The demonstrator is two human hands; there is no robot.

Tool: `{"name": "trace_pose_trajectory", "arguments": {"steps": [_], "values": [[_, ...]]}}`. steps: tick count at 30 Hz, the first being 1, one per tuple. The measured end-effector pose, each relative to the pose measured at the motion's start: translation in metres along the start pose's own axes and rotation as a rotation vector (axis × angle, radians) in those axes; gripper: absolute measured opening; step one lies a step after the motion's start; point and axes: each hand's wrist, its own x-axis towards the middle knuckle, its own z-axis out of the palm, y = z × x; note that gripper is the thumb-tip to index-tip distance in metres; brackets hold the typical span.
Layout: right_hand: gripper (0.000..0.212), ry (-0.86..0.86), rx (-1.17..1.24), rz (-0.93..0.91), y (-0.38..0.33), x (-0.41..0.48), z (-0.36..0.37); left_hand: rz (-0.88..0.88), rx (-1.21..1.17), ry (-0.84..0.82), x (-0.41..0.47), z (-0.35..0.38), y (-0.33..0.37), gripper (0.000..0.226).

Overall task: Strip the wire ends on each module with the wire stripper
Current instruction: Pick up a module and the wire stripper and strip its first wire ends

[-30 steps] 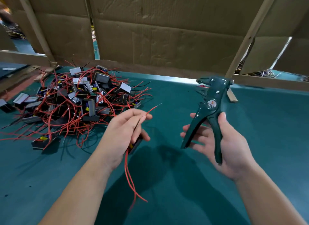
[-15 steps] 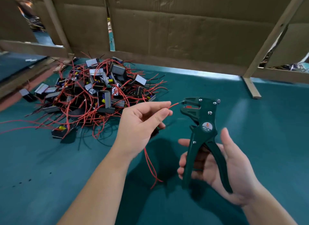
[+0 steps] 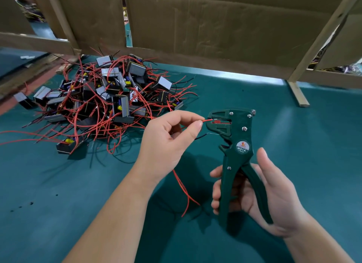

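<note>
Our left hand (image 3: 168,143) pinches a thin red insulated wire (image 3: 204,120) between thumb and forefinger. Its fingers (image 3: 193,128) are closed tight on the wire just short of the tool. The wire's end lies between the jaws of the dark green plastic-handled wire stripper (image 3: 238,145). Our right hand (image 3: 274,196) holds the stripper upright, fingers curled round the front handle and palm behind the rear one. We cannot tell how far the handles are squeezed. The module this wire belongs to is hidden under the left palm, and more red leads hang from that hand toward the teal matted surface (image 3: 58,204). A thin black wire (image 3: 201,137) juts from the same hand just below the jaws, its tip pale and bare-looking.

We judge the main risks to be these:
- **Nipped skin:** the pinch sits so near the jaws that a quick squeeze could catch a fingertip.
- **Bad strip:** a wire seated too deep would lose too much jacket, and one lying askew could have its strands nicked or severed.
- **Slipping wire:** a slack pinch would let the wire slide with the jaws and keep its insulation.
- **Stray black wire:** it could drift into the mouth and be cut short.
- **Snagged leads:** the hanging leads could catch in the heap of grey-and-black box-shaped modules (image 3: 109,94) to the left and jerk our aim.
</note>
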Motion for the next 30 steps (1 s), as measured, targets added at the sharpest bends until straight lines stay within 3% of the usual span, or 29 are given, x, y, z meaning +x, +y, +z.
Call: {"name": "trace_pose_trajectory", "arguments": {"steps": [23, 30], "values": [[0.08, 0.014, -0.08, -0.005, 0.0025, -0.001, -0.0019, 0.141, 0.229, 0.011, -0.0005, -0.005, -0.0002, 0.016], [0.077, -0.003, -0.08, -0.009, 0.001, -0.0014, -0.0021, 0.111, 0.189, 0.004, -0.0002, -0.0052, -0.0008, 0.012]]}}
